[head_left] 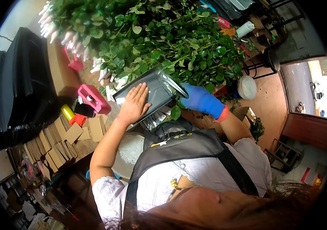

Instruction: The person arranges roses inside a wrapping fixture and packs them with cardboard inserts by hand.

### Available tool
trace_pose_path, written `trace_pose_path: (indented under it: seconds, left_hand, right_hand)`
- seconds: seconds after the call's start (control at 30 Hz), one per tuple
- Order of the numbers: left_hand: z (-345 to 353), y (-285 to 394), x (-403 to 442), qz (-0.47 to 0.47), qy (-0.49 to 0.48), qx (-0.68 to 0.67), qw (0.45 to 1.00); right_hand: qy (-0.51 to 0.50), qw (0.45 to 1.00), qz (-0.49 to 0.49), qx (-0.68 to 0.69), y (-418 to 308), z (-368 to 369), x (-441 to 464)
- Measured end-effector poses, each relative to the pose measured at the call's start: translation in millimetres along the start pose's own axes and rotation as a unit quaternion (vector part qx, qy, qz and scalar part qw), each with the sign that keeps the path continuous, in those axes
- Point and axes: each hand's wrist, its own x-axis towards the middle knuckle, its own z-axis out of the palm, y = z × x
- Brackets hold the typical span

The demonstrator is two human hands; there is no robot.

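A dark, glossy plastic sleeve lies tilted in front of my chest, against the leafy stems. My bare left hand rests flat on its left part, fingers extended. At its right end, my right hand, in a blue glove with a red cuff, grips the raised, curled edge; its fingertips are partly hidden. Flower heads in white wraps show at the left end of the foliage.
Tall black plastic stacks stand at left. Near them are a pink holder, a yellow roll and cardboard pieces. A round pale container sits below my left forearm; a white bucket is at right.
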Motion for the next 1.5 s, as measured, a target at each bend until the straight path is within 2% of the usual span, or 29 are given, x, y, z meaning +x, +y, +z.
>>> trace_pose_path:
  seconds: [0.03,0.13,0.27,0.37,0.47,0.57,0.67,0.77,0.87,0.9,0.93,0.97,1.0,1.03,1.07,1.13,1.17,1.2,1.27,1.33,1.37,1.4,1.47,1.5]
  left_hand:
    - [0.4,0.7,-0.7,0.003,0.005,0.0,1.0]
    - [0.3,1.6,-2.3,0.013,0.018,0.005,1.0]
    - [0.2,1.9,-2.9,0.017,0.025,0.001,1.0]
    - [2.6,1.7,-3.2,0.018,0.029,0.008,0.999]
    - [3.5,0.3,-4.8,0.025,0.039,0.004,0.999]
    - [3.5,1.2,-5.5,0.019,0.026,0.006,0.999]
    - [5.4,0.4,-3.4,0.02,0.035,0.015,0.999]
    - [4.9,1.4,-5.8,0.017,0.045,0.013,0.999]
    - [7.3,8.0,-7.9,-0.014,0.069,-0.046,0.996]
    - [4.8,18.5,-11.6,-0.046,0.097,-0.135,0.985]
    - [0.3,34.4,-18.8,-0.079,0.122,-0.224,0.964]
    - [-5.2,54.9,-25.7,-0.163,0.134,-0.392,0.895]
    - [9.8,64.9,-32.7,-0.176,0.161,-0.461,0.855]
    - [3.3,83.3,-33.8,-0.198,0.192,-0.529,0.803]
    - [-3.9,97.9,-34.3,-0.218,0.222,-0.592,0.743]
    - [19.1,99.8,-42.2,-0.23,0.293,-0.63,0.682]
    - [15.3,95.4,-41.5,-0.222,0.326,-0.692,0.604]
    - [-17.7,105.0,-43.6,-0.26,0.409,-0.719,0.498]
    - [-18.0,83.8,-63.7,-0.29,0.456,-0.701,0.466]
    - [4.6,46.4,-97.2,-0.316,0.422,-0.647,0.55]
    - [24.0,27.6,-110.2,-0.39,0.389,-0.567,0.613]
    - [23.3,15.1,-116.7,-0.512,0.28,-0.422,0.694]
    - [56.9,2.1,-128.5,-0.498,0.288,-0.199,0.793]
    - [60.2,-1.3,-132.5,-0.5,0.254,-0.183,0.807]
  right_hand:
    - [-0.01,0.994,0.04,-0.101,8.7,14.6,9.9]
    - [-0.002,0.992,0.003,-0.128,17.0,35.0,17.7]
    - [0.035,0.995,-0.048,-0.085,30.2,40.4,13.0]
    - [0.052,0.991,-0.074,-0.102,34.3,44.5,13.3]
    - [0.1,0.98,-0.165,-0.053,59.7,55.0,23.9]
    - [0.088,0.981,-0.153,-0.084,58.2,55.4,29.9]
    - [0.001,0.995,-0.031,-0.09,28.0,41.0,23.1]
    - [-0.003,0.994,0.017,-0.104,27.6,47.6,26.0]
    - [0.101,0.989,-0.08,-0.078,37.0,43.8,16.0]
    - [0.11,0.99,-0.052,-0.076,22.4,30.1,4.9]
    - [0.126,0.99,-0.033,-0.056,14.1,26.0,-2.4]
    - [0.141,0.989,-0.014,-0.035,7.1,25.5,-8.7]
    - [0.156,0.988,0.006,-0.014,-1.3,24.8,-15.1]
    - [0.124,0.99,-0.027,0.058,-17.8,23.3,-19.5]
    - [0.151,0.968,-0.173,0.104,-14.4,45.4,-13.3]
    - [0.027,0.953,-0.29,0.087,-61.6,39.2,-14.0]
    - [-0.046,0.939,-0.293,0.177,-77.8,36.6,-4.4]
    - [-0.119,0.911,-0.293,0.264,-90.3,34.4,7.6]
    - [0.056,0.943,-0.292,0.149,-96.3,52.0,37.1]
    - [0.21,0.933,-0.291,-0.023,-82.5,66.9,70.0]
    - [0.274,0.907,-0.291,-0.134,-67.4,70.2,86.2]
    - [0.333,0.864,-0.287,-0.244,-51.6,75.0,97.8]
    - [0.305,0.899,-0.188,-0.252,-10.5,85.3,101.7]
    - [0.247,0.927,-0.122,-0.253,-3.0,74.9,92.6]
